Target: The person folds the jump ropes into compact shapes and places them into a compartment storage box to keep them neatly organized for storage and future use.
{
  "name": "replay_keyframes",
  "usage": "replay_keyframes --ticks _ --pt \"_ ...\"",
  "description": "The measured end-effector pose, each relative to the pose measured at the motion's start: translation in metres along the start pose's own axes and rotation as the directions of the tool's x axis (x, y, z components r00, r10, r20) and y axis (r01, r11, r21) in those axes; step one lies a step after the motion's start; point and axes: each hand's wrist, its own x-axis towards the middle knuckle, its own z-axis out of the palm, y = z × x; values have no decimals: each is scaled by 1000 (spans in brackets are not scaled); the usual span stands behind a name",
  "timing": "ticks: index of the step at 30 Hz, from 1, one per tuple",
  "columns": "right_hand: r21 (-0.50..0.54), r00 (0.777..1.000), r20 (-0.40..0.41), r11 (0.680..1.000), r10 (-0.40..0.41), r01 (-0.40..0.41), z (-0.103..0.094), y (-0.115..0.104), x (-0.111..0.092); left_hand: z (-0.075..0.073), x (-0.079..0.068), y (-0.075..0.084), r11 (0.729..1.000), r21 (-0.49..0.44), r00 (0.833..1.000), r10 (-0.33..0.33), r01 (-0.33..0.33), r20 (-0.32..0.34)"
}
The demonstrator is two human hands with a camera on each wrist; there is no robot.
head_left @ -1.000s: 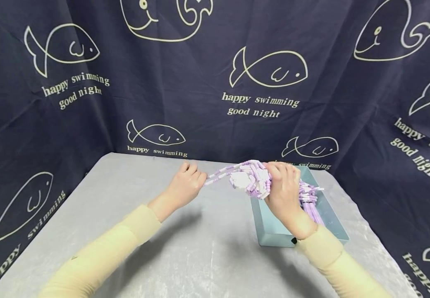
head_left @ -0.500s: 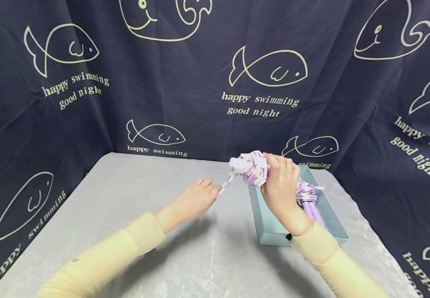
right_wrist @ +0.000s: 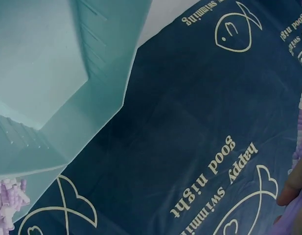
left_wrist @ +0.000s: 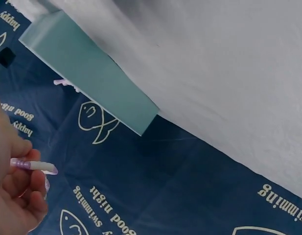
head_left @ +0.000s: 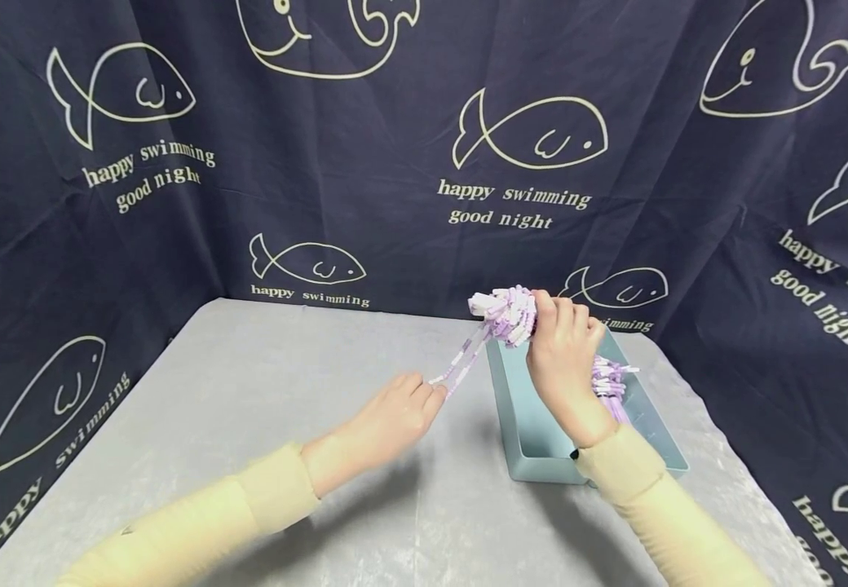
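Note:
My right hand (head_left: 567,350) grips a bundled purple-and-white beaded skipping rope (head_left: 512,315), raised above a blue-green box. From the bundle a doubled strand slants down to my left hand (head_left: 398,412), which pinches its end with curled fingers. In the left wrist view, thumb and fingers hold a short beaded length (left_wrist: 38,165). Only a few fingertips (right_wrist: 292,188) of the right hand show in the right wrist view, beside a smooth purple part (right_wrist: 290,215) and strung beads (right_wrist: 300,132). The right palm hides how the bundle is gathered.
The open box (head_left: 508,408) stands at the table's right, partly behind my right arm. Another purple-and-white beaded bundle (head_left: 607,379) lies at its right inside. Grey cloth covers the table (head_left: 248,391); dark fish-print curtains (head_left: 395,179) enclose the back and sides.
My left hand has moved right and lower with the strand's end, so the strand slants more steeply. The right hand has lifted the bundle slightly. The box stays put.

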Motion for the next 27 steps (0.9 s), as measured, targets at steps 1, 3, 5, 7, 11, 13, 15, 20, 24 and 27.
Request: replay_keyframes --ticks 1,3,5,7,11,13,15,20,24,27 --pt "-5 1000 7 1000 -3 3 0 0 -1 -2 0 0 1000 -6 1000 8 -9 -26" --pt "-20 1000 26 1000 -15 15 1 0 -1 -5 0 1 999 -10 997 30 -31 -67" --pt "-32 999 45 999 -28 29 1 0 -2 -8 1 1 998 -9 992 63 -64 -112" --pt "-43 997 58 998 -43 46 1 -1 -3 -12 3 1 995 0 982 102 -104 -160" --pt "-54 991 109 995 -74 80 1 -3 -8 -19 8 2 987 14 955 161 -163 -249" --pt "-56 986 137 993 -96 105 0 -5 -10 -23 12 4 985 18 942 172 -174 -288" --pt "-50 978 166 989 -127 137 0 -7 -13 -28 16 5 984 19 933 173 -175 -315" --pt "-8 959 161 972 -232 237 -1 -12 -18 -41 27 5 989 -10 934 139 -151 -331" --pt "36 938 154 950 -312 310 -3 -13 -21 -53 37 0 983 -163 943 32 -90 -331" --pt "71 919 147 930 -367 360 -4 -14 -23 -59 42 -5 954 -298 949 -73 -23 -308"
